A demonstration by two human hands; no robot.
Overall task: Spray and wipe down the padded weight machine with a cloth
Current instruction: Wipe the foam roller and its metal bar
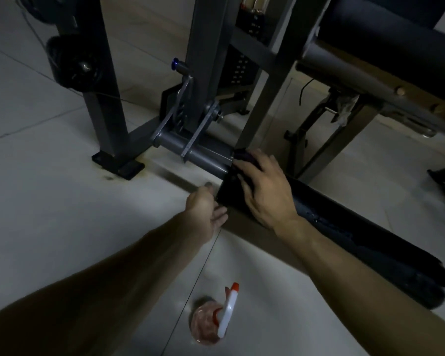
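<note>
A black padded roller of the weight machine runs low across the right, wet spots showing on its top. My right hand lies flat on the roller's left end, pressing a dark cloth whose edge shows past my fingertips. My left hand cups the near lower edge of that same end, thumb up against it. A grey steel tube joins the roller to the frame. The spray bottle, pinkish with a white and red trigger head, stands on the floor between my forearms.
Grey upright frame posts with a black foot plate stand on the pale tiled floor. The weight stack sits behind. Another long dark pad and a folding stand are at the upper right.
</note>
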